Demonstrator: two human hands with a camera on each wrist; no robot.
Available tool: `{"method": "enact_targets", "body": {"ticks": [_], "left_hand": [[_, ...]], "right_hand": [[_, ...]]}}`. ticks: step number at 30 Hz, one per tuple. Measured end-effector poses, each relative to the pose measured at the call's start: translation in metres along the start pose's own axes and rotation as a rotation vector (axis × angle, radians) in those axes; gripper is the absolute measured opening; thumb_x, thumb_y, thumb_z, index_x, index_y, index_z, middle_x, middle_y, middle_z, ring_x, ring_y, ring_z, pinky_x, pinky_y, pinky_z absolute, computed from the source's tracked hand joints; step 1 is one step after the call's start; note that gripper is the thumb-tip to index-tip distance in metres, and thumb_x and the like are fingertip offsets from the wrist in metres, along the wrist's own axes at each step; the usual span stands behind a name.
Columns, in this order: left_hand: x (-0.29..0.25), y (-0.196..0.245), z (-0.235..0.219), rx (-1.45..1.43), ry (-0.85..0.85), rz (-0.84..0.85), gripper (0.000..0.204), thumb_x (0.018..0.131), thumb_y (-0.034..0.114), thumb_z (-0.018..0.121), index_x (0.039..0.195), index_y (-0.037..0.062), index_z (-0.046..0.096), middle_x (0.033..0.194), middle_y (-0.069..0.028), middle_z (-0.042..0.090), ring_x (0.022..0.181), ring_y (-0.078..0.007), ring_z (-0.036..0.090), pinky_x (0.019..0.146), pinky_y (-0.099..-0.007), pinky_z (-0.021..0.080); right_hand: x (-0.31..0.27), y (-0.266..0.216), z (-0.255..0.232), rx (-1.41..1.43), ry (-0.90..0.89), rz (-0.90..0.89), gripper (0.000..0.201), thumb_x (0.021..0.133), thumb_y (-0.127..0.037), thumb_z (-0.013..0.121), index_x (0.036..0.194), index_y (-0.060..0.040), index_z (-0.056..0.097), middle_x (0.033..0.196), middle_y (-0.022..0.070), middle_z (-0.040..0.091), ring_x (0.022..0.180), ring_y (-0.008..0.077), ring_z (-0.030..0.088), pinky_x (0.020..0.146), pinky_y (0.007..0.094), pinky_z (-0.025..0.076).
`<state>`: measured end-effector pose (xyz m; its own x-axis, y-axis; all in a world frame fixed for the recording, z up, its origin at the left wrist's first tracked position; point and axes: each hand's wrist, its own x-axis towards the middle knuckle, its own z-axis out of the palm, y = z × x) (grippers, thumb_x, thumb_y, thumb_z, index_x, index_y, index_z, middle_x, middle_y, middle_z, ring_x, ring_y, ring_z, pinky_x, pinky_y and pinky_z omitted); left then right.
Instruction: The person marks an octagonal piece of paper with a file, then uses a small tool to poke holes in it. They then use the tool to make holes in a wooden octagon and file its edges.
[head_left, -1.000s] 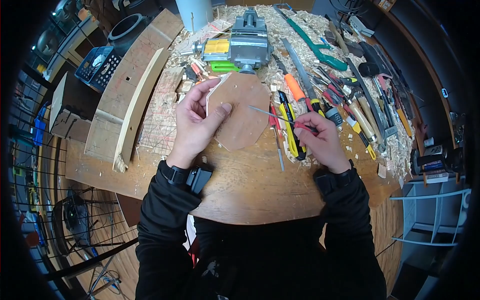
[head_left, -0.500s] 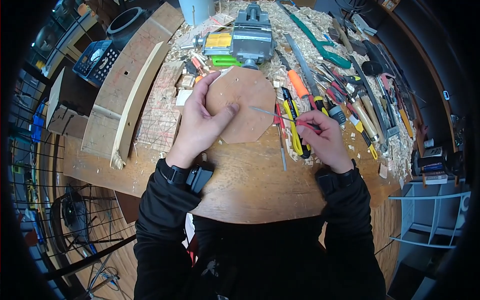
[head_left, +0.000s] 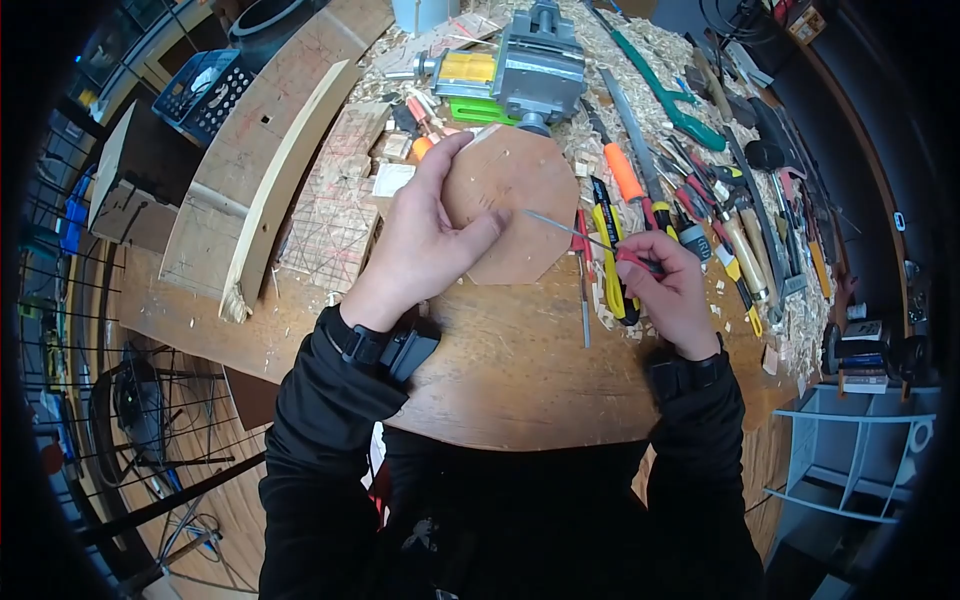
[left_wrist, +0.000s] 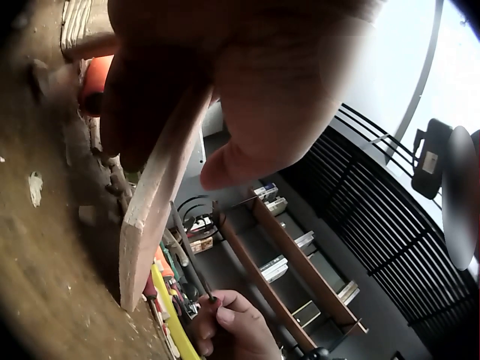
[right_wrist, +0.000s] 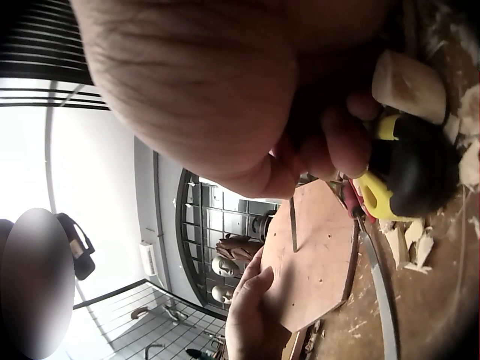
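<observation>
My left hand [head_left: 425, 240] holds a flat octagonal wooden board [head_left: 530, 190], thumb across its face and the other fingers behind the left edge. Small holes and pencil marks show on the face. In my right hand [head_left: 665, 285] the fingers and thumb pinch the red handle of a slim needle file [head_left: 570, 226]. Its thin metal shaft points left, and the tip overlaps the board just right of my left thumb. From the left wrist the board [left_wrist: 150, 217] appears edge-on, with a pale rough edge. The right wrist view shows the file's shaft [right_wrist: 293, 225] in front of the board's face.
Behind the board stands a grey vise [head_left: 540, 75] among wood shavings. A yellow utility knife [head_left: 610, 260], an orange-handled tool [head_left: 623, 172] and several chisels and files lie at right. Long curved wooden pieces [head_left: 285, 185] and a red-lined block [head_left: 335, 200] lie at left.
The board has turned a little in my left hand, so its left edge shows less. The head view has shifted slightly. My right hand still pinches the needle file.
</observation>
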<state>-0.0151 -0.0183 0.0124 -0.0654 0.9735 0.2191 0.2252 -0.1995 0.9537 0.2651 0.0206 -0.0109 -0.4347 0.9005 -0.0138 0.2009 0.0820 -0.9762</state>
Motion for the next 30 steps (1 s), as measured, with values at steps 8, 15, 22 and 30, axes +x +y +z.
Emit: {"method": "enact_targets", "body": {"ticks": [8,15,22,30], "left_hand": [[0.002,-0.006,0.004,-0.080,0.018,0.007,0.068,0.082,0.001,0.070,0.140,-0.0057,0.035,0.126,-0.0176,0.055,0.117,-0.0202,0.056,0.098,-0.0311,0.048],[0.003,-0.010,0.004,-0.059,0.023,0.012,0.068,0.082,0.001,0.070,0.140,-0.0046,0.036,0.126,-0.0162,0.056,0.116,-0.0191,0.056,0.098,-0.0307,0.048],[0.003,-0.010,0.004,-0.083,0.033,0.003,0.067,0.082,0.002,0.071,0.139,-0.0034,0.038,0.125,-0.0155,0.056,0.116,-0.0192,0.056,0.099,-0.0311,0.047],[0.003,-0.011,0.004,-0.094,0.028,0.006,0.066,0.082,0.002,0.071,0.139,-0.0031,0.039,0.125,-0.0152,0.056,0.117,-0.0191,0.055,0.100,-0.0314,0.046]], "right_hand": [[0.000,0.000,-0.002,-0.016,-0.006,-0.020,0.018,0.090,-0.004,0.066,0.107,0.0012,0.062,0.096,0.0027,0.066,0.086,0.0065,0.060,0.078,0.0209,0.048],[0.000,0.000,-0.002,-0.007,-0.009,-0.026,0.018,0.091,-0.006,0.067,0.107,0.0014,0.062,0.095,0.0030,0.067,0.089,0.0071,0.061,0.080,0.0218,0.049],[0.001,0.001,-0.002,0.001,-0.016,-0.021,0.018,0.091,-0.007,0.067,0.106,0.0014,0.062,0.095,0.0025,0.067,0.088,0.0066,0.060,0.080,0.0215,0.049],[0.000,0.000,-0.002,0.017,-0.016,-0.014,0.017,0.091,-0.006,0.067,0.106,0.0017,0.062,0.095,0.0025,0.066,0.088,0.0062,0.060,0.079,0.0214,0.049]]}}
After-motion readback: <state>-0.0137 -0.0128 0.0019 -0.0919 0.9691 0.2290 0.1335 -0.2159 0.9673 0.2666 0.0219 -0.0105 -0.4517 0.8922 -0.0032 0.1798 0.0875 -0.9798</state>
